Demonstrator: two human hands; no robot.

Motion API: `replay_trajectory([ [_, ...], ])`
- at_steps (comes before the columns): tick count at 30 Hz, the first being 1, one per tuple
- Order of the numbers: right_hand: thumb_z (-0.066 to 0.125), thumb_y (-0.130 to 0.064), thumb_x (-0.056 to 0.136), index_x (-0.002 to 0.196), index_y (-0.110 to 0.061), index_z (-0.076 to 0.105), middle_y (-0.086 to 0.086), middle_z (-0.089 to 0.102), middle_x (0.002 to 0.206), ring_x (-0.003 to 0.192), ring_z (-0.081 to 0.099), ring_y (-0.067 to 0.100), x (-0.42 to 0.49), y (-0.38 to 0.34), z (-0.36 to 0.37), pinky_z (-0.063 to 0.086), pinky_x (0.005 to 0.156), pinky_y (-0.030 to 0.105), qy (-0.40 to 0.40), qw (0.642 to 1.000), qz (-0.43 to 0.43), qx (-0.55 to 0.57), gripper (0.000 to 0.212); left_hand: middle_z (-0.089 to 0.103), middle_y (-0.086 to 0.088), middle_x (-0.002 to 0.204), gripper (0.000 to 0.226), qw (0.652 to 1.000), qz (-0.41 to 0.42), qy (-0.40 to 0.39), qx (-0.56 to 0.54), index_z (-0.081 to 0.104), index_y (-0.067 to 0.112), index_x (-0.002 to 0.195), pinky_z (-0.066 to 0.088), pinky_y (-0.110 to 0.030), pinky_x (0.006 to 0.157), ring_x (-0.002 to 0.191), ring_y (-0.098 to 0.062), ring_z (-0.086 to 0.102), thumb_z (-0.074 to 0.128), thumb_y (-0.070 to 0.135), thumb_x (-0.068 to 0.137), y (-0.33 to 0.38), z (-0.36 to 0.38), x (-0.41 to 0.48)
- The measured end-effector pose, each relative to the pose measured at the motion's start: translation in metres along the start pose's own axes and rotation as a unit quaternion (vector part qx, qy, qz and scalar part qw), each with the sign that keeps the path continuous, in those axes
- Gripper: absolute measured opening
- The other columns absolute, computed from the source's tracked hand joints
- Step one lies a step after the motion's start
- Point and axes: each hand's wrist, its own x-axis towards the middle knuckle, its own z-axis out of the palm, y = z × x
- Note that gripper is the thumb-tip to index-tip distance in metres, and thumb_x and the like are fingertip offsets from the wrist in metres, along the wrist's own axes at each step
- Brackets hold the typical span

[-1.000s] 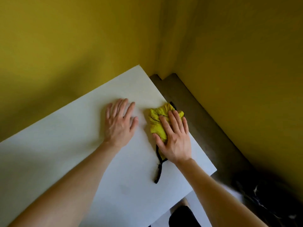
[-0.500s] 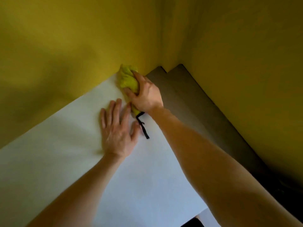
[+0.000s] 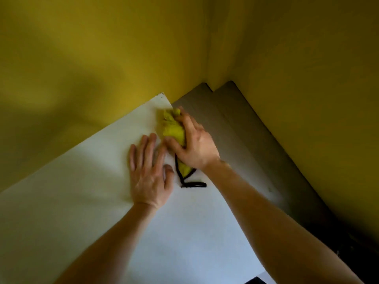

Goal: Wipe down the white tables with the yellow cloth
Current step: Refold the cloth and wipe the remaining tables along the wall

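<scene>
One yellow cloth (image 3: pixel 171 130) lies bunched into a long wad on the white counter (image 3: pixel 82 191), near its far corner and right at its right-hand edge. The right grip (image 3: pixel 195 146), a bare hand, is closed over the wad from the right. Its fingers curl across the top of the cloth and its thumb presses in at the left side, so the cloth is pinned between hand and counter. The far end of the cloth pokes out beyond the fingertips, and a smaller yellow tip shows below the wrist. One black cord (image 3: pixel 192 184) runs from that near tip, down along the cloth's edge, and ends in a short tail lying flat on the counter.

The left grip (image 3: pixel 148 177), the other bare hand, holds nothing. It lies palm down on the counter just beside the cloth, its fingers straight and slightly spread. Its forefinger is close against the right thumb, though blur hides whether they touch. Two bare forearms reach in from the bottom edge, the right forearm (image 3: pixel 276 218) crossing over the counter's right edge and the left forearm (image 3: pixel 114 242) above its middle.

Only one counter shows in full. Beyond its right edge lies a grey-brown plank floor (image 3: pixel 242 130). Two yellow walls (image 3: pixel 102 58) meet in a corner behind it, and the counter's far edge runs along the left one.
</scene>
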Motion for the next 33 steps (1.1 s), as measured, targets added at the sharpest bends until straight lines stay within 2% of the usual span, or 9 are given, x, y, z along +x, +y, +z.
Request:
replay_trajectory([
  [3,0.064,-0.049,0.105,0.165,-0.029,0.039,0.004,0.051,0.164,0.139,0.058,0.032,0.07,-0.012,0.006,0.051,0.11,0.044,0.004,0.999,0.024,0.035,0.068,0.039,-0.017,0.173,0.059,1.0,0.008,0.007,0.003,0.058,0.008,0.156,0.028,-0.068,0.127,0.164,-0.036,0.032,0.047,0.031,0.103,-0.001,0.001,0.0],
  [5,0.062,-0.051,0.105,0.166,-0.031,0.041,0.004,0.054,0.161,0.141,0.057,0.03,0.068,-0.01,0.007,0.05,0.111,0.041,0.019,0.999,0.042,0.018,0.067,0.038,-0.016,0.174,0.06,1.0,0.008,0.004,0.0,0.057,0.01,0.157,0.027,-0.067,0.128,0.164,-0.035,0.031,0.044,0.034,0.104,0.0,0.0,0.001],
  [9,0.068,-0.047,0.104,0.159,-0.028,0.051,-0.002,0.062,0.151,0.13,0.061,0.021,-0.038,0.006,-0.009,0.053,0.104,0.037,0.051,0.997,0.059,0.028,0.06,0.036,-0.014,0.175,0.064,1.0,-0.004,0.005,-0.005,0.052,0.015,0.161,0.027,-0.067,0.127,0.164,-0.033,0.031,0.049,0.032,0.1,0.003,-0.003,0.002],
  [13,0.063,-0.049,0.103,0.157,-0.026,0.049,-0.004,0.059,0.148,0.125,0.063,0.021,-0.121,0.017,-0.019,0.056,0.101,0.042,0.017,0.996,0.082,0.014,0.061,0.033,-0.013,0.177,0.065,1.0,-0.007,0.0,0.005,0.047,0.016,0.165,0.025,-0.066,0.128,0.164,-0.035,0.03,0.052,0.036,0.103,0.001,0.0,0.0],
  [19,0.055,-0.071,0.103,0.167,-0.028,0.036,0.007,0.052,0.16,0.139,0.057,0.036,0.027,-0.016,0.001,0.05,0.112,0.046,-0.011,0.996,0.084,0.012,0.079,0.04,-0.015,0.173,0.059,1.0,-0.001,0.013,0.009,0.058,0.013,0.156,0.027,-0.066,0.127,0.161,-0.037,0.035,0.052,0.044,0.106,-0.007,0.007,0.0],
  [22,0.054,-0.068,0.106,0.167,-0.028,0.036,0.01,0.051,0.162,0.142,0.056,0.036,0.053,-0.017,0.007,0.049,0.113,0.044,-0.006,0.996,0.09,0.012,0.076,0.039,-0.013,0.174,0.058,1.0,-0.001,0.014,0.01,0.056,0.016,0.158,0.025,-0.064,0.129,0.162,-0.035,0.034,0.053,0.042,0.106,-0.005,0.008,-0.002],
  [25,0.057,-0.061,0.106,0.163,-0.024,0.044,0.009,0.057,0.158,0.14,0.057,0.034,-0.009,-0.003,0.003,0.049,0.112,0.041,0.038,0.994,0.101,-0.002,0.069,0.041,-0.012,0.172,0.056,1.0,0.004,0.022,0.009,0.055,0.019,0.158,0.025,-0.062,0.129,0.161,-0.036,0.035,0.054,0.042,0.107,-0.002,0.005,-0.002],
  [31,0.054,-0.066,0.104,0.153,-0.022,0.054,-0.003,0.067,0.132,0.118,0.068,0.027,-0.257,0.022,-0.023,0.057,0.097,0.039,0.07,0.982,0.164,-0.067,0.066,0.042,-0.014,0.171,0.059,1.0,-0.001,0.026,0.014,0.051,0.024,0.161,0.022,-0.059,0.131,0.161,-0.036,0.035,0.053,0.045,0.106,0.003,0.001,-0.003],
  [33,0.05,-0.068,0.104,0.152,-0.021,0.055,-0.003,0.067,0.131,0.116,0.068,0.028,-0.304,0.023,-0.026,0.056,0.097,0.04,0.077,0.978,0.175,-0.088,0.067,0.043,-0.014,0.17,0.059,1.0,-0.007,0.022,0.021,0.052,0.025,0.16,0.021,-0.057,0.132,0.16,-0.036,0.035,0.05,0.047,0.106,0.002,0.0,-0.002],
])
